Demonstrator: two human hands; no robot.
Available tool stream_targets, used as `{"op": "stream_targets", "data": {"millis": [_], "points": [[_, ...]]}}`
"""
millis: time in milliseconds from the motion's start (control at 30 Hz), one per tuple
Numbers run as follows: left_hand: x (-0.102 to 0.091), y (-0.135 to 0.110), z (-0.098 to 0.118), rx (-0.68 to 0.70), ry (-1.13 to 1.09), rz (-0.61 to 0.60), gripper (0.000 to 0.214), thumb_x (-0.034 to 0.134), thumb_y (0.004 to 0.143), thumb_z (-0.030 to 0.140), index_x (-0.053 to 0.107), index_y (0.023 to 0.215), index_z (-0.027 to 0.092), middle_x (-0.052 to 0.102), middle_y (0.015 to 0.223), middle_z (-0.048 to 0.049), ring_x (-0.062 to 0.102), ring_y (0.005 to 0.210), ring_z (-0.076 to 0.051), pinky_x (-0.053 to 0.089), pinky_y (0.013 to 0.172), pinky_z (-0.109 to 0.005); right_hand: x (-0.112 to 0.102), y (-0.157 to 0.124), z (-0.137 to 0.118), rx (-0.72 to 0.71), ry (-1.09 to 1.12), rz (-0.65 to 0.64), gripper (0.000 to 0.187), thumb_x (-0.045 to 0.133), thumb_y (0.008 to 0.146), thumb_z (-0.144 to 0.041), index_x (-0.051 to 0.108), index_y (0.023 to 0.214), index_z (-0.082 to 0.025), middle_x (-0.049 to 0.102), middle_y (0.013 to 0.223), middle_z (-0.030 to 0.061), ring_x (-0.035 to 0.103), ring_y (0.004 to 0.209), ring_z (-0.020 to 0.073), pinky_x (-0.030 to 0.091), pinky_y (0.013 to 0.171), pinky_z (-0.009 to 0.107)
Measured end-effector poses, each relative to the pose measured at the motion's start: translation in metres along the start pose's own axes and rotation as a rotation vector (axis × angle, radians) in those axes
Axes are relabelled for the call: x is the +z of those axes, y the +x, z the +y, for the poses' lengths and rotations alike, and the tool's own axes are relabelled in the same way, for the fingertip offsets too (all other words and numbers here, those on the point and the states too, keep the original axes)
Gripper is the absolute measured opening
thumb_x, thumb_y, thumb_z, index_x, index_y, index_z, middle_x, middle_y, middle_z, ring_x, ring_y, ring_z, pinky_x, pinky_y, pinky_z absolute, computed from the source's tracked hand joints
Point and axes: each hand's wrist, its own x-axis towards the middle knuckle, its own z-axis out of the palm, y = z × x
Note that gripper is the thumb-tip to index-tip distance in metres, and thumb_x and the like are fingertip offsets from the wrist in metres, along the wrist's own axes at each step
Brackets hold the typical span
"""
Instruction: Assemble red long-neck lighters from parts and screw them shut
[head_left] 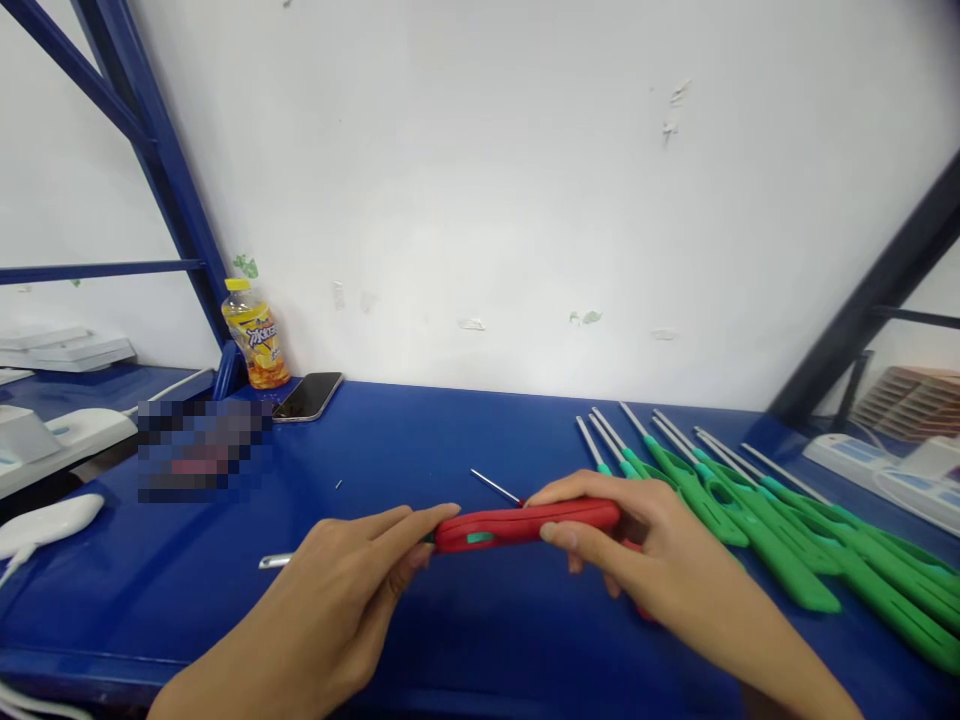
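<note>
A red long-necked gas lighter [517, 524] is held level between my two hands above the blue table. My left hand [360, 575] is closed around its front end, where a bit of teal shows at the fingers. Its slotted metal tip [276, 561] sticks out past that hand. My right hand [630, 545] grips the rear of the red handle, thumb on the near side. Behind the lighter, a thin metal rod [495, 486] with a red base runs under my right hand, which hides the rest. More red shows below that hand.
Several green lighters [780, 540] lie fanned out at the right. A phone [309, 396] and a yellow-capped bottle [257, 335] stand or lie at the back left. A white device [52, 525] sits at the left edge. Blue frame posts [161, 170] rise at the left.
</note>
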Motion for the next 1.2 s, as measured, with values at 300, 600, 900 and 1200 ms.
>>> {"op": "stream_targets", "data": {"millis": [300,600,900,1200], "points": [[0.004,0.0,0.01,-0.026,-0.093,0.079,0.03,0.04,0.114,0.043,0.066,0.128,0.035,0.082,0.108,0.007,0.078,0.083,-0.013,0.057,0.079,-0.018,0.02,0.004,-0.012,-0.062,0.044,-0.105,0.028,0.069,0.097,-0.053,0.083,0.108,-0.031,0.077,0.075,-0.004,0.069,0.067,0.0145,0.046,0.063,0.023],[0.006,0.004,0.007,-0.093,-0.111,-0.018,0.031,0.047,0.111,0.038,0.058,0.14,0.039,0.08,0.113,0.0051,0.077,0.092,-0.017,0.057,0.081,-0.024,0.027,0.013,-0.006,-0.044,0.028,-0.12,0.039,0.059,0.102,-0.055,0.078,0.088,-0.024,0.073,0.066,-0.0028,0.068,0.058,0.0139,0.047,0.063,0.023],[0.027,0.002,-0.006,-0.171,-0.031,-0.267,0.04,0.06,0.106,0.033,0.053,0.145,0.036,0.066,0.137,-0.0042,0.071,0.114,-0.027,0.058,0.094,-0.04,0.026,0.026,0.024,0.091,-0.397,0.082,0.046,0.04,0.11,-0.049,0.069,0.083,-0.025,0.076,0.077,0.0023,0.071,0.077,0.0224,0.043,0.073,0.031],[0.031,0.004,-0.011,-0.202,-0.084,-0.311,0.042,0.057,0.103,0.025,0.058,0.144,0.035,0.062,0.135,-0.0058,0.064,0.121,-0.03,0.053,0.106,-0.051,0.031,0.041,0.047,0.16,-0.497,0.185,0.011,0.071,0.097,-0.03,0.072,0.107,-0.026,0.075,0.103,0.0026,0.071,0.097,0.0249,0.041,0.08,0.034]]}}
